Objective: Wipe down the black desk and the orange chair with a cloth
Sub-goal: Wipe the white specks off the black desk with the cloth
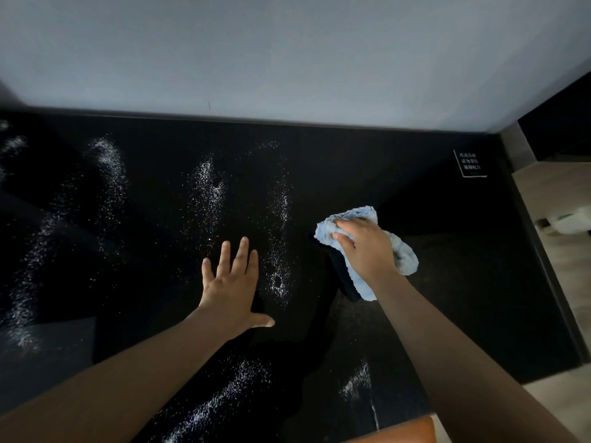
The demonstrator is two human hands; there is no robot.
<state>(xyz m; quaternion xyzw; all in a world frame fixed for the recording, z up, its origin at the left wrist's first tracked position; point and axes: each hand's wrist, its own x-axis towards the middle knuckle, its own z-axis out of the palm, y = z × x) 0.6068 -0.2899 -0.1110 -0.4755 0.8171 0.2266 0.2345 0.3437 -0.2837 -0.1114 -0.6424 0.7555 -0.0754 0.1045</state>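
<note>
A light blue cloth [367, 251] is gripped by the right hand [364, 247] on the black desk [447, 266]; the left hand [232, 282] is laid flat, fingers spread.

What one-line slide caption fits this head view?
The right hand holds a blue cloth on the white-speckled black desk while the left hand rests flat on it.

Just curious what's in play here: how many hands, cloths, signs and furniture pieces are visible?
Hands: 2, left hand, right hand
Cloths: 1, blue cloth
Furniture: 2, black desk, orange chair
Signs: 1, small sign
Total: 6
</note>
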